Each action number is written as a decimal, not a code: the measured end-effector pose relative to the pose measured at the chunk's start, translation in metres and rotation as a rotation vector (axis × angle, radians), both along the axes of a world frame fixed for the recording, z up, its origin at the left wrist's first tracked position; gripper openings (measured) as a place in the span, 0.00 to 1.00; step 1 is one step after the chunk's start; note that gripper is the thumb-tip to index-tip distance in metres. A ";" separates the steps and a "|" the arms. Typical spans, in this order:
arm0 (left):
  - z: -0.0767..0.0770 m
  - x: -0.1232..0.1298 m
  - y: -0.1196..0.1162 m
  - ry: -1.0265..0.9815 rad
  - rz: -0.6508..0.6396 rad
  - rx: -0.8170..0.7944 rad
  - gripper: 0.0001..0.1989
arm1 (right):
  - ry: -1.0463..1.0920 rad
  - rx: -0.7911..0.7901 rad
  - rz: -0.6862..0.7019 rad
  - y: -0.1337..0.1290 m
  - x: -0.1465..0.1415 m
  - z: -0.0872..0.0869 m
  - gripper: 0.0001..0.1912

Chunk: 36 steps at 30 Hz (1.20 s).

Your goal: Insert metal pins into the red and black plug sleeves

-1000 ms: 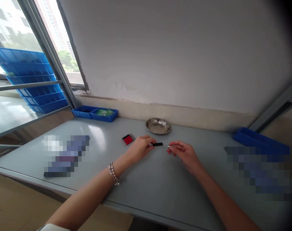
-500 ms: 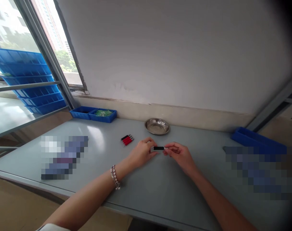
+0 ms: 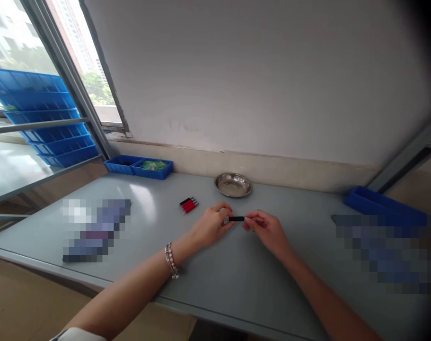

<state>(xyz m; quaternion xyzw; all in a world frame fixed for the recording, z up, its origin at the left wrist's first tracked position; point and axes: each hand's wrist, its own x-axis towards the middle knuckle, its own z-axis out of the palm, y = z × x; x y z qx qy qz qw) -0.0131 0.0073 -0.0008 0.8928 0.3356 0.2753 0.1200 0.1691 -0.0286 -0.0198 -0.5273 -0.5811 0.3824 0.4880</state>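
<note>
Head view: one slim black tube (image 3: 236, 219), matte and held level over the grey tabletop (image 3: 236, 274), pinched at its ends by the left hand (image 3: 211, 226) and right hand (image 3: 268, 232), both nearly closed, fingers curled around it. Item nearby: a row of red-and-black rods (image 3: 189, 205) on the tabletop, left of the left hand. Also present: a shallow steel dish (image 3: 233, 184) just beyond the tube, and two blue parts trays (image 3: 138, 167) farther left.
</note>
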 end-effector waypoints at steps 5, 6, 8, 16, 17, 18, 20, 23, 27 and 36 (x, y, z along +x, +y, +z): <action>-0.001 0.001 -0.001 0.051 -0.019 0.053 0.07 | -0.238 0.078 0.008 -0.002 0.001 0.001 0.16; -0.001 0.001 -0.001 0.059 -0.025 0.056 0.07 | -0.286 0.089 0.007 -0.003 0.001 0.001 0.17; -0.001 0.001 -0.001 0.064 -0.032 0.050 0.06 | -0.357 0.106 0.019 -0.003 0.002 0.002 0.20; -0.001 0.000 0.002 -0.011 -0.010 -0.005 0.06 | -0.249 0.049 0.095 0.000 0.008 0.002 0.13; -0.002 0.000 0.002 -0.015 -0.011 -0.010 0.06 | -0.228 0.052 0.105 0.000 0.008 0.001 0.13; -0.002 0.000 0.002 -0.017 -0.012 -0.013 0.06 | -0.223 0.062 0.109 0.000 0.008 0.001 0.13; -0.003 0.000 0.002 -0.013 -0.012 -0.015 0.06 | -0.261 0.092 0.099 -0.001 0.008 0.002 0.12; -0.004 0.001 0.001 0.002 -0.017 -0.011 0.06 | -0.358 0.120 0.088 -0.003 0.006 0.004 0.14; -0.005 0.001 0.001 0.006 -0.022 0.001 0.06 | -0.411 0.086 0.078 -0.003 0.007 0.006 0.17; -0.003 0.000 0.001 0.000 -0.038 0.017 0.06 | -0.425 0.135 0.100 -0.002 0.009 0.005 0.18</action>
